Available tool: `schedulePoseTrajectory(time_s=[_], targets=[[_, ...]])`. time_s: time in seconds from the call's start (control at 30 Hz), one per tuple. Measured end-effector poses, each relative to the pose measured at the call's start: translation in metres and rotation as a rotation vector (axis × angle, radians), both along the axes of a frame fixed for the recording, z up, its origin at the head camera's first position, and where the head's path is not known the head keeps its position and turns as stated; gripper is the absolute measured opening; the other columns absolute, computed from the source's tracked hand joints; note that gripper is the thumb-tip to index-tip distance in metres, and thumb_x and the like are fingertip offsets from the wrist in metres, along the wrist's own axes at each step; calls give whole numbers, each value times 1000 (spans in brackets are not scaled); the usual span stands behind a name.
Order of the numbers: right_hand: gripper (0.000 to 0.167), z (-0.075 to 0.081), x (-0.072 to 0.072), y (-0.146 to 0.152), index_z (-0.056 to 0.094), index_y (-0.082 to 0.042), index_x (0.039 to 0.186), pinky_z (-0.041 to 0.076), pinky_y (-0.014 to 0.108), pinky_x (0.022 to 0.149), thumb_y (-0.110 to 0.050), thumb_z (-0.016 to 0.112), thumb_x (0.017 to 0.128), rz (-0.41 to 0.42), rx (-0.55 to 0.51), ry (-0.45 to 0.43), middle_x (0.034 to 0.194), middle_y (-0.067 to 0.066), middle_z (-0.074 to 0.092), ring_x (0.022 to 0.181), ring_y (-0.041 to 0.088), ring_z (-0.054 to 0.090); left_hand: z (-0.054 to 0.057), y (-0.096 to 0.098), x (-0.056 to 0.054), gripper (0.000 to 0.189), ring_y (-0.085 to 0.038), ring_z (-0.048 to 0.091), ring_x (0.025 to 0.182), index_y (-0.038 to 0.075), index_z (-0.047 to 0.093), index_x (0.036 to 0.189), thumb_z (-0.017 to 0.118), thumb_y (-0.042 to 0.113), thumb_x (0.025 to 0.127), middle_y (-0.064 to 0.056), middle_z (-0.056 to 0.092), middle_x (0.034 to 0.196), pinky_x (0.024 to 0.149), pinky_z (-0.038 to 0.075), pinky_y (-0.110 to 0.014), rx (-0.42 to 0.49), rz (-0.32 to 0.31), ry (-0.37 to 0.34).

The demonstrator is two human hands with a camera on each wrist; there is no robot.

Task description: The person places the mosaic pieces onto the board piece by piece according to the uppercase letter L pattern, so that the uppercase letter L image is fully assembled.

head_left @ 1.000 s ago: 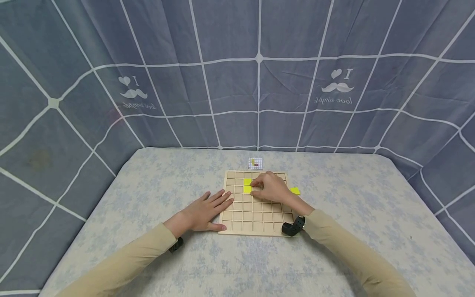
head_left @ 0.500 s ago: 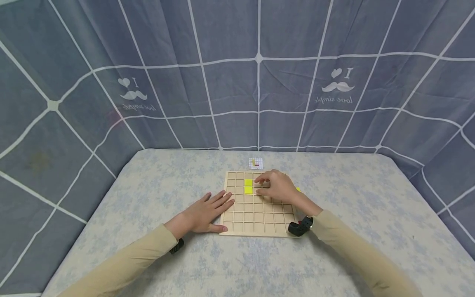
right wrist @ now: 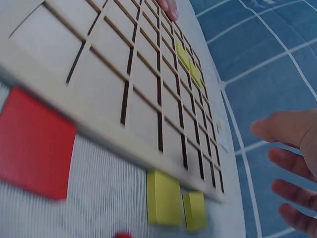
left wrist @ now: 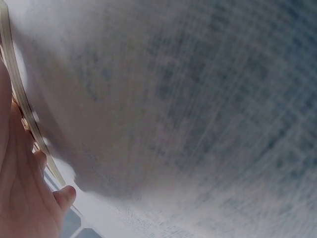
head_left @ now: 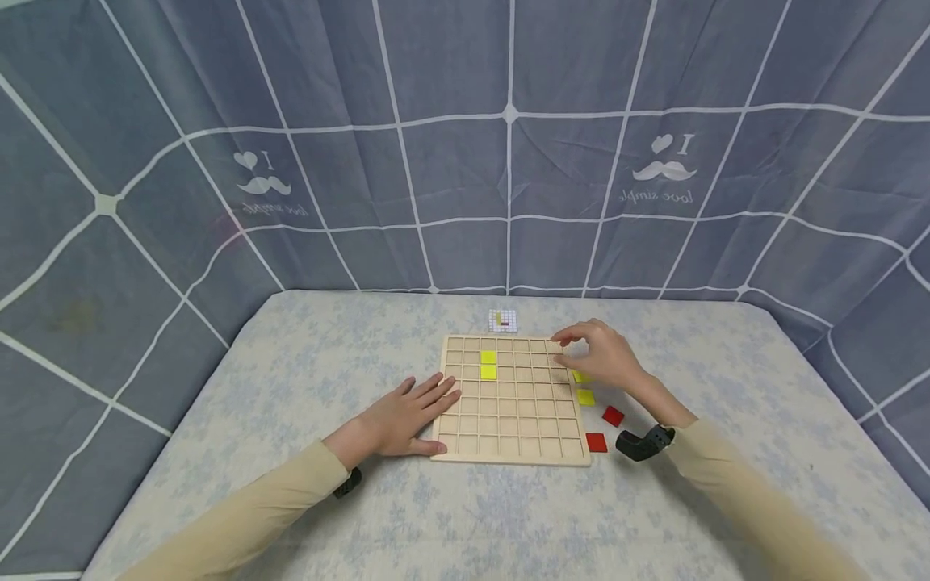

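Fingers of the right hand (head_left: 603, 355) hang loosely spread and hold nothing above the far right corner of the wooden grid board (head_left: 508, 428), just over two loose yellow tiles (head_left: 584, 396) lying on the table (head_left: 291, 363) beside the board's right edge. Left hand (head_left: 403, 415) lies flat, fingers straight, against the board's left edge. Two yellow tiles in the grid (head_left: 488, 364) sit one behind the other, and two red tiles (head_left: 605, 428) lie near the right corner.

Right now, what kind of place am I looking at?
Probably a makeshift recording booth for tabletop puzzle work: a blue sheet with white lines hangs all around, a flowery cloth covers the table, and a wooden grid board lies in the middle with yellow tiles set in it.
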State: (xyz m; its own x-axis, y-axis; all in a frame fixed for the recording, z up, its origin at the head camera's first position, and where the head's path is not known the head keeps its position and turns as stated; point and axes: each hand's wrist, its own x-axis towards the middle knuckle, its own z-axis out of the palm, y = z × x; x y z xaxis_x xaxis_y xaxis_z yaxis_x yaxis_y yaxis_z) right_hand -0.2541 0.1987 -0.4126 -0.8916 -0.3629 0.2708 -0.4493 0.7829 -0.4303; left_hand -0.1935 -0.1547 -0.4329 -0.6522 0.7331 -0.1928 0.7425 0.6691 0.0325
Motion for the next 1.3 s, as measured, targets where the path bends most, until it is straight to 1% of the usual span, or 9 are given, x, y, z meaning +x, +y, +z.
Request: schedulePoseTrajectory(time_s=[0.13, 0.23, 0.37, 0.5, 0.57, 0.7, 0.97, 1.13, 1.3], targets=[[31, 0, -1, 15, 74, -13, 108, 50, 45, 81, -22, 78, 79, -21, 0, 2, 96, 5, 72, 94, 25, 60, 0, -1, 0, 82, -29, 14, 150, 14, 18, 156, 45, 61, 94, -10, 14, 162, 115, 24, -56, 5, 8, 9], [32, -5, 0, 24, 73, -11, 109, 49, 45, 81, -22, 78, 79, -24, 1, -24, 96, 5, 72, 94, 26, 60, -3, -4, 3, 82, -30, 15, 149, 13, 19, 155, 45, 61, 94, -11, 15, 162, 115, 24, -57, 20, 10, -5], [33, -16, 3, 34, 73, -9, 109, 50, 46, 80, -22, 78, 79, -18, 3, -88, 96, 6, 73, 94, 27, 62, -9, -8, 11, 83, -31, 15, 149, 12, 20, 155, 44, 63, 93, -11, 15, 162, 115, 25, -58, 29, 8, -27], [34, -25, 4, 44, 72, -9, 111, 50, 45, 80, -23, 78, 80, -37, -7, -153, 97, 5, 72, 95, 26, 62, -11, -10, 14, 83, -31, 16, 149, 12, 21, 155, 43, 63, 93, -11, 17, 162, 115, 24, -57, 46, 14, -17], [35, -26, 3, 48, 72, -9, 111, 50, 45, 79, -24, 78, 80, -46, -6, -170, 96, 4, 71, 95, 26, 62, -11, -10, 14, 83, -32, 17, 149, 11, 22, 154, 43, 63, 94, -12, 18, 161, 114, 25, -58, 66, 11, -9], [36, -26, 1, 55, 73, -9, 109, 51, 45, 78, -27, 79, 79, -22, 14, -170, 94, 3, 73, 93, 25, 64, -9, -9, 12, 82, -33, 18, 148, 10, 23, 154, 43, 62, 94, -14, 19, 161, 114, 25, -58, 85, 1, -1], [33, -28, -4, 59, 75, -9, 106, 49, 39, 75, -25, 81, 77, 42, 36, -149, 93, 2, 73, 89, 21, 61, -8, -7, 4, 83, -29, 13, 150, 14, 18, 156, 45, 61, 93, -10, 13, 162, 115, 23, -57, 57, 16, -1], [33, -31, -8, 60, 76, -10, 103, 48, 34, 75, -25, 83, 74, 85, 54, -141, 94, 2, 74, 88, 19, 61, -4, -4, 2, 83, -29, 12, 150, 14, 16, 156, 45, 61, 94, -9, 12, 163, 116, 22, -56, 42, 17, -21], [33, -30, -11, 65, 76, -9, 101, 47, 30, 70, -26, 84, 74, 126, 68, -142, 96, 3, 75, 87, 17, 60, 0, 1, -1, 82, -29, 12, 150, 14, 17, 156, 46, 60, 94, -9, 12, 163, 117, 22, -56, 34, 12, -32]])
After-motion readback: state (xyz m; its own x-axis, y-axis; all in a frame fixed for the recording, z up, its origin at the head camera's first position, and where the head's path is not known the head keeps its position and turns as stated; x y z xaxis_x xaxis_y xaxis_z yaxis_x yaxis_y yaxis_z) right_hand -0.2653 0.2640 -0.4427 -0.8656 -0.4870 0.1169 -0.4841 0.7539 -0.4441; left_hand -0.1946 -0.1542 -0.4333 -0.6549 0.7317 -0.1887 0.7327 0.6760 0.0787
